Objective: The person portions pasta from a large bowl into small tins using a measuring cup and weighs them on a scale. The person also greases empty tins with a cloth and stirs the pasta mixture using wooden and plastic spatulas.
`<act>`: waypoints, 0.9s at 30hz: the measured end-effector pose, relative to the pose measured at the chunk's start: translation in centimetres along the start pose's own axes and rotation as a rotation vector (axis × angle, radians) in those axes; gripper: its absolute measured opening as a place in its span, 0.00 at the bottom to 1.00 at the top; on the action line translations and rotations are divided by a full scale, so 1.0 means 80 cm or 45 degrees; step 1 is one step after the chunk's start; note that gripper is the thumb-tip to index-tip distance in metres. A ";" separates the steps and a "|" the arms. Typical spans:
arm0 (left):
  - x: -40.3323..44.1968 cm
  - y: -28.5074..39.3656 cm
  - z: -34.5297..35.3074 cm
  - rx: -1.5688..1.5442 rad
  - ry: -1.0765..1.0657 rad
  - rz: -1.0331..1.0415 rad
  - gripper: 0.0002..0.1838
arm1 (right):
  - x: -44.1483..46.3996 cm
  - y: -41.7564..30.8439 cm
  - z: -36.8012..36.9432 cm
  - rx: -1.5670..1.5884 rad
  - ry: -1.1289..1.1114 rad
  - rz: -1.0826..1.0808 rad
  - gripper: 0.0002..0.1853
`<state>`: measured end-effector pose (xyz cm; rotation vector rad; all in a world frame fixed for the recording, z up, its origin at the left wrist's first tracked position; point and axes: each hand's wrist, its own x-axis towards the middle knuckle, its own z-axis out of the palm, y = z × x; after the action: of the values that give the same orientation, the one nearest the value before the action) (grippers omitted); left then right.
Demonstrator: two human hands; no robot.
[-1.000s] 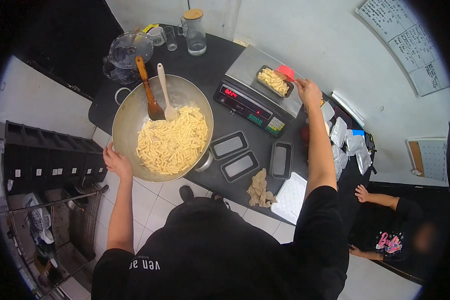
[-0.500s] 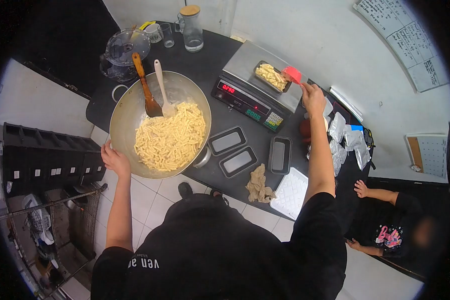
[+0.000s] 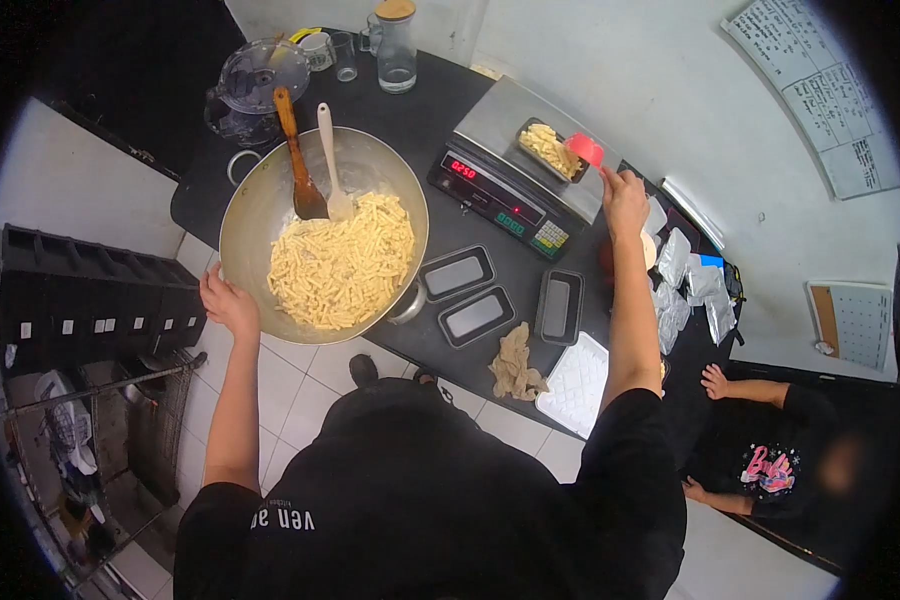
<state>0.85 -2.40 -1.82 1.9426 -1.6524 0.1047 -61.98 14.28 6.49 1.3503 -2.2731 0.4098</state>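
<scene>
My right hand (image 3: pixel 625 203) is closed round the handle of a red scoop (image 3: pixel 584 150), whose cup is at the right end of a black tray of pasta (image 3: pixel 547 146). That tray sits on the steel platform of a scale (image 3: pixel 500 205) with a red display. At the left, my left hand (image 3: pixel 230 303) rests against the rim of a large metal pan (image 3: pixel 250 225), its thumb hidden or hard to make out. Pasta (image 3: pixel 342 262) fills much of the pan. A wooden spatula (image 3: pixel 306 190) and a pale spoon (image 3: pixel 332 160) lean inside.
Black empty trays (image 3: pixel 457 272) lie before the scale, near a brown cloth (image 3: pixel 516 362) and a white tray (image 3: pixel 576 385). Foil packs (image 3: pixel 675 258) are at the right. A glass pitcher (image 3: pixel 396 60) stands behind. A co-worker (image 3: pixel 770 440) is at the right.
The red scoop has tilted and shifted slightly along the tray with my right hand. The scale's reading has risen from 0.224 to 0.250. My left hand has stayed at the pan.
</scene>
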 end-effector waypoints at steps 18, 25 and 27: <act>0.000 0.005 -0.006 -0.098 0.014 -0.056 0.24 | -0.005 -0.007 0.013 0.143 -0.033 0.252 0.14; 0.001 0.011 -0.008 -0.189 0.024 -0.057 0.24 | -0.009 0.031 0.038 1.213 -0.152 0.887 0.16; 0.001 0.009 -0.007 -0.211 0.047 -0.043 0.25 | -0.009 0.027 0.032 1.325 -0.231 1.018 0.14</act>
<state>0.36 -2.23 -1.04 1.8319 -1.5523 -0.0093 -64.18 14.67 3.89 0.7283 -2.7839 1.9984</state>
